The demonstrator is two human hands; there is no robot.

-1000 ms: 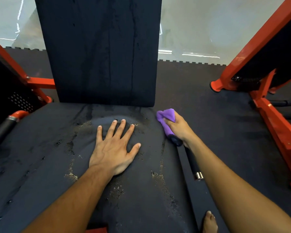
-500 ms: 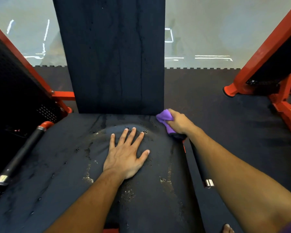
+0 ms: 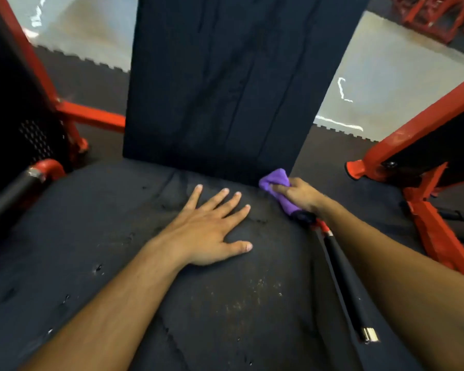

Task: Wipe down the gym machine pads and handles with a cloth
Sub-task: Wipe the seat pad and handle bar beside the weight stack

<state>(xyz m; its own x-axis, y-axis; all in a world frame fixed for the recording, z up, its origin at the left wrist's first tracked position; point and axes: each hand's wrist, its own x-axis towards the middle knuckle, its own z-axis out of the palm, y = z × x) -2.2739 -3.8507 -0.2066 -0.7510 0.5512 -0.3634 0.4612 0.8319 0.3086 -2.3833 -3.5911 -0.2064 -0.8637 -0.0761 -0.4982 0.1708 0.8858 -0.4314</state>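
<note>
A worn black seat pad [image 3: 134, 263] fills the lower part of the view, with an upright black back pad [image 3: 225, 84] behind it. My left hand [image 3: 209, 231] lies flat on the seat pad, fingers spread. At the seat's right rear corner my right hand [image 3: 299, 195] grips a purple cloth [image 3: 275, 183], which is wrapped round the top end of the right black handle [image 3: 343, 279]. That handle runs back toward me along the seat's right edge and ends in a silver cap. A second black handle [image 3: 8, 199] shows at the left.
Red machine frame bars stand at the left [image 3: 89, 117] and right [image 3: 423, 124]. A perforated black panel [image 3: 35, 140] sits at the left. Dark rubber floor mats [image 3: 330, 167] surround the seat, with grey floor [image 3: 402, 79] beyond them.
The view has moved closer and tilted. My right hand with the cloth has stayed at the top of the right handle by the back pad's corner. My left hand remains flat on the seat.
</note>
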